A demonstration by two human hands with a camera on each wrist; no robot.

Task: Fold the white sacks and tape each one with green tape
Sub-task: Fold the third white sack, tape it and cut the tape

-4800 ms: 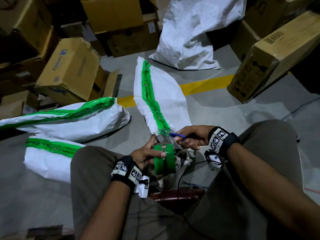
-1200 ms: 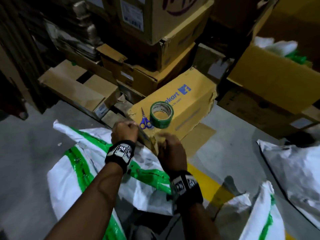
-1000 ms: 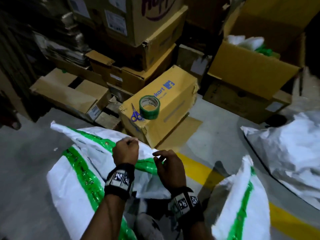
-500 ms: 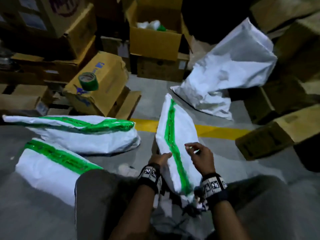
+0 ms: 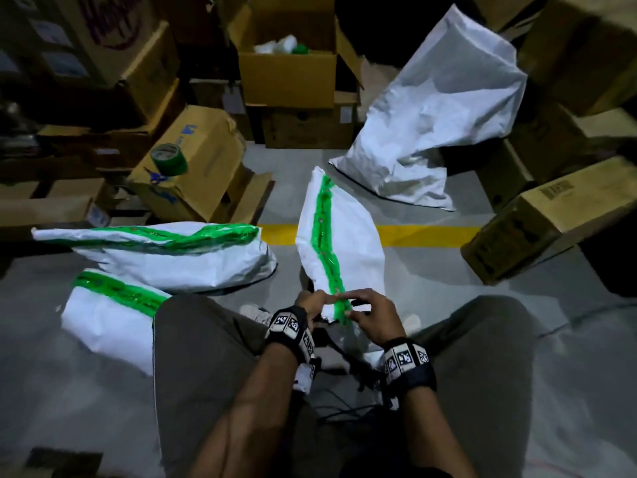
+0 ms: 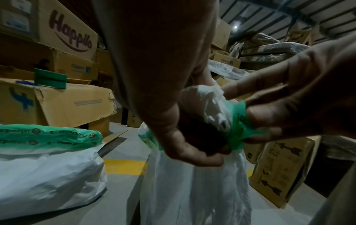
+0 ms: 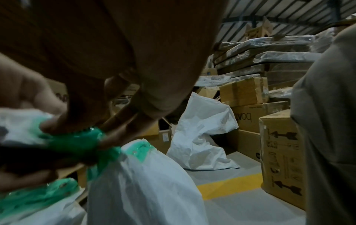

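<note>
Left hand curled round the near end of a folded white woven sack, thumb and fingers bunching the fabric. Right hand half closed, fingertips pinching the tail of the shiny green tape strip against that same end. Sack lying on the grey floor between the knees, pointing away. Two other taped white sacks to the left; green tape roll on a tan cardboard box, well apart.

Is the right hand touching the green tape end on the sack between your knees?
Touching. The left wrist view shows the right hand with fingers pinching the green tape at the sack end; the left hand grips there too.
</note>
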